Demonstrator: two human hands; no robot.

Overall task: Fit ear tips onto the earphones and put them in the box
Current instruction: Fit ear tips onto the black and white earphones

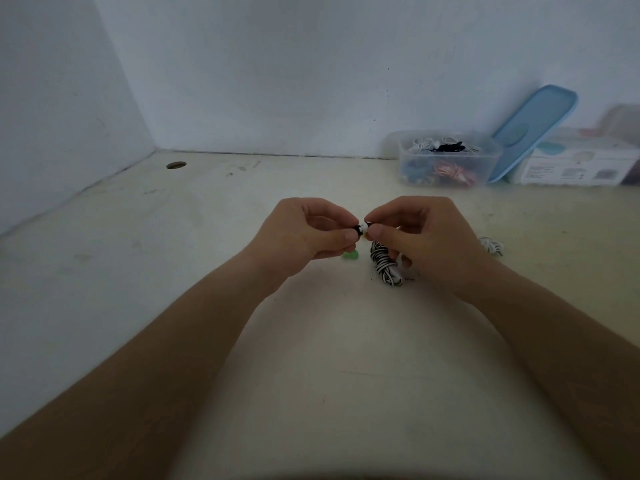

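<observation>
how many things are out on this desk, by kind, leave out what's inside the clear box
earphone sets: 2 (striped earphones, white earphones)
clear box: 1
blue lid: 1
white carton: 1
small green piece: 1
total: 6, not counting the blurred thing on the carton

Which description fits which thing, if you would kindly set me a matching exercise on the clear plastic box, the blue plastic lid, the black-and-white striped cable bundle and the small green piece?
Things:
1. clear plastic box
2. blue plastic lid
3. black-and-white striped cable bundle
4. small green piece

Descriptions:
A. just under the thumb of the right hand
B. propped up at a tilt
C. standing open, earphones inside
D. just under the thumb of the left hand

Pairs: 1-C, 2-B, 3-A, 4-D
</observation>
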